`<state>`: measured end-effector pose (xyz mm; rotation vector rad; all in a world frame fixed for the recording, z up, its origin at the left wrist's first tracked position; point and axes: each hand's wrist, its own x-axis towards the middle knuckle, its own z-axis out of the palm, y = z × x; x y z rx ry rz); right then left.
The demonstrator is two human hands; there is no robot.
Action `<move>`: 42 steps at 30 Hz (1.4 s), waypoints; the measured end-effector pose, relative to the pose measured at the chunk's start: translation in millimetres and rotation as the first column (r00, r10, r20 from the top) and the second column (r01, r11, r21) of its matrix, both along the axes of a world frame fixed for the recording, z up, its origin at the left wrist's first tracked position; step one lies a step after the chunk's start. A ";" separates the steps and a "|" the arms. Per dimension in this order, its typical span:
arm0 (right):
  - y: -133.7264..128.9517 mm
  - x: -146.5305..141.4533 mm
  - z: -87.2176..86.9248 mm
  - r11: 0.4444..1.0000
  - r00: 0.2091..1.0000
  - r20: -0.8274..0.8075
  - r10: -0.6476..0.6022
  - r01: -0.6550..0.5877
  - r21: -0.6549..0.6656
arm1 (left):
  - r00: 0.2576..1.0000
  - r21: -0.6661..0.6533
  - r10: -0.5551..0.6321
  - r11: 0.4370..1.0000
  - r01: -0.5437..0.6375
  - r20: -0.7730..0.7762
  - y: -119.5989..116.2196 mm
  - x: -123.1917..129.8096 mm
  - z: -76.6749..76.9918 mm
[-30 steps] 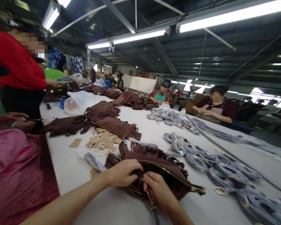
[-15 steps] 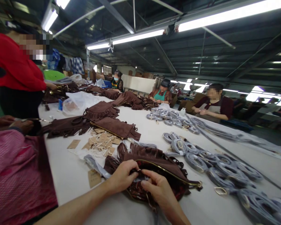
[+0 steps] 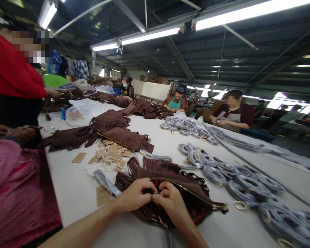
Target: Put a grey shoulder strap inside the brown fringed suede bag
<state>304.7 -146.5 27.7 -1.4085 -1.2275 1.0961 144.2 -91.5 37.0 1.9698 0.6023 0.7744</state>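
Observation:
A dark brown fringed suede bag (image 3: pixel 175 178) lies on the white table in front of me. Its gold zip is undone and the mouth gapes, showing a dark red patterned lining. Over this opening, my left hand (image 3: pixel 137 195) is closed in a pinch. My right hand (image 3: pixel 172 198) pinches too, its fingertips meeting the left ones at a small shiny piece too small to name. Below the right hand, a narrow strip with a metal fitting (image 3: pixel 165 226) hangs at the bag's near side. A brown card tag (image 3: pixel 102 195) and a plastic-wrapped grey strap (image 3: pixel 107 182) lie beside my left wrist.
Coiled grey straps (image 3: pixel 244 187) with gold buckles spread along the right. Card tags with white strings (image 3: pixel 111 156) are heaped beyond the bag. More brown fringed bags (image 3: pixel 126 138) lie further back. A person's hands (image 3: pixel 20 134) work at the left edge; several other people surround the table.
My right hand has shifted slightly up and its fingers have curled in, bringing both hands' fingertips together. The view has tilted a little.

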 end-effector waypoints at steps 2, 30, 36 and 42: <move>1.2 0.2 -2.7 1.000 1.000 0.021 0.004 -0.004 0.001 | 1.000 -0.100 -0.018 0.995 0.019 0.004 1.8 0.3 1.2; -35.5 26.2 40.9 0.947 0.872 -0.421 0.251 -0.311 -0.077 | 0.939 -0.557 0.279 0.821 -0.126 0.200 -47.0 27.2 1.9; -27.7 30.7 34.0 0.972 0.966 -0.106 0.235 -0.235 0.007 | 0.908 -0.655 0.329 0.751 -0.084 0.261 -47.4 21.8 9.3; -23.7 30.8 25.3 0.975 0.975 -0.025 0.220 -0.219 0.028 | 0.929 -0.613 0.299 0.783 -0.108 0.218 -47.5 24.5 0.5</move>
